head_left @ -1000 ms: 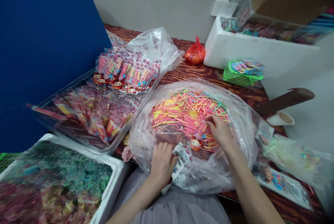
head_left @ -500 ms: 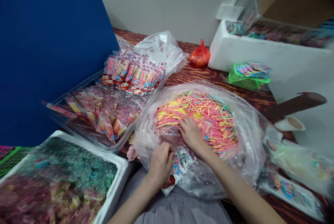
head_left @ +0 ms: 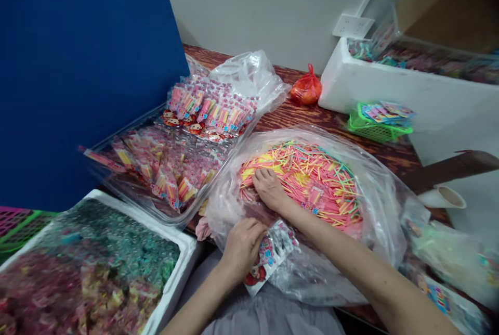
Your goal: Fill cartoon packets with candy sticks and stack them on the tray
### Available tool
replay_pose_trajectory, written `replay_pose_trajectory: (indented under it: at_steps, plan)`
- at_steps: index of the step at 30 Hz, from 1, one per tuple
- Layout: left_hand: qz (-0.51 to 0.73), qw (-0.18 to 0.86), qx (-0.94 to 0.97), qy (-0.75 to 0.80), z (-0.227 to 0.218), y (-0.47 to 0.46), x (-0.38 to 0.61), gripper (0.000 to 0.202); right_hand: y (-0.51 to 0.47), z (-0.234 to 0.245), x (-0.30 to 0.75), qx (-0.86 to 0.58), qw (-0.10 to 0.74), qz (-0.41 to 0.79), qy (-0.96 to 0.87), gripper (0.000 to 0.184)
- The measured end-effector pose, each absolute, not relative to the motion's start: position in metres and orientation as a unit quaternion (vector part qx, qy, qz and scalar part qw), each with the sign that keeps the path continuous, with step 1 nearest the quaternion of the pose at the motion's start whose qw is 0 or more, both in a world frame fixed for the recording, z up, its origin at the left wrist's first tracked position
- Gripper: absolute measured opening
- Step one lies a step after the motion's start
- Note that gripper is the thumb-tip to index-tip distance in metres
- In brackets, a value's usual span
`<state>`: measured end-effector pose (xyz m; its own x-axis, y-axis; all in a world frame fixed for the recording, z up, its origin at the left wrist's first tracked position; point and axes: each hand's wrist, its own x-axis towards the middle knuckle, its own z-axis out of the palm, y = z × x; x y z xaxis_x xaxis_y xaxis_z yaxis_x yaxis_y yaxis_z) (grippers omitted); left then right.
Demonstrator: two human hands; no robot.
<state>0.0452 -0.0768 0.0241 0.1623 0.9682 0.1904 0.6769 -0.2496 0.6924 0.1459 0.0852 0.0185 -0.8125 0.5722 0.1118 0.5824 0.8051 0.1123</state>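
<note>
A big clear plastic bag (head_left: 374, 189) lies open on the wooden table, holding a heap of thin pink, yellow and green sticks (head_left: 312, 179). My right hand (head_left: 268, 189) reaches across into the left side of that heap, fingers curled down on the sticks. My left hand (head_left: 242, 244) is at the bag's near edge, closed on a small printed cartoon packet (head_left: 273, 250).
A clear tray (head_left: 128, 197) of filled packets (head_left: 210, 111) sits to the left. A white foam box (head_left: 171, 278) of colourful bits is near left, another foam box (head_left: 390, 85) far right. Also here: a green basket (head_left: 374, 127), an orange bag (head_left: 306, 90), a blue board (head_left: 78, 64).
My right hand has moved from the right-centre of the stick heap across to its left side. My left hand keeps its hold on the packet. The view has drifted left.
</note>
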Motion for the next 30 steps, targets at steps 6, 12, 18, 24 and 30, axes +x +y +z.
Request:
replay_pose_trajectory:
  at_steps: [6,12,18,24,30]
  plan:
    - [0.316,0.265,0.703,0.580,0.024,-0.078,0.041,0.024,0.090,0.018,0.153,-0.355,0.098,-0.021,-0.929,0.024]
    - [0.334,0.280,0.687,0.581,0.028,-0.074,0.041,0.024,0.096,0.027,0.156,-0.415,0.178,0.076,-0.889,0.025]
    - [0.332,0.286,0.684,0.583,0.029,-0.071,0.044,0.025,0.108,0.042,0.155,-0.427,0.152,0.167,-0.876,0.019]
    - [0.321,0.288,0.686,0.586,0.028,-0.072,0.045,0.024,0.121,0.056,0.153,-0.409,0.045,0.132,-0.902,0.015]
    - [0.342,0.303,0.671,0.583,0.029,-0.074,0.045,0.023,0.126,0.066,0.154,-0.388,0.030,0.040,-0.920,0.020]
